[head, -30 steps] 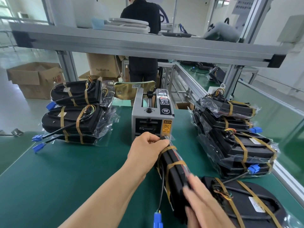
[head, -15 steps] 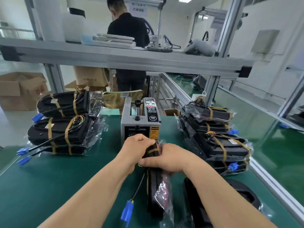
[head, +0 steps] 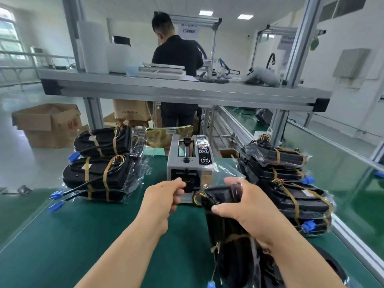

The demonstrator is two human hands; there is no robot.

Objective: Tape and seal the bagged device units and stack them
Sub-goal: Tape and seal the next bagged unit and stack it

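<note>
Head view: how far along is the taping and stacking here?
Partly done. Taped, bagged units sit stacked on the left stack and the right stack. In hand: the right hand has a grip on one bagged unit, while the left hand reaches the tape dispenser outlet. Left: seal this unit and stack it; another lies behind it.

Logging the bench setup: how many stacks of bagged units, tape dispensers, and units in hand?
Stacks of bagged units, left stack and right stack: 2
Tape dispenser: 1
Unit in right hand: 1
Total: 4
</note>
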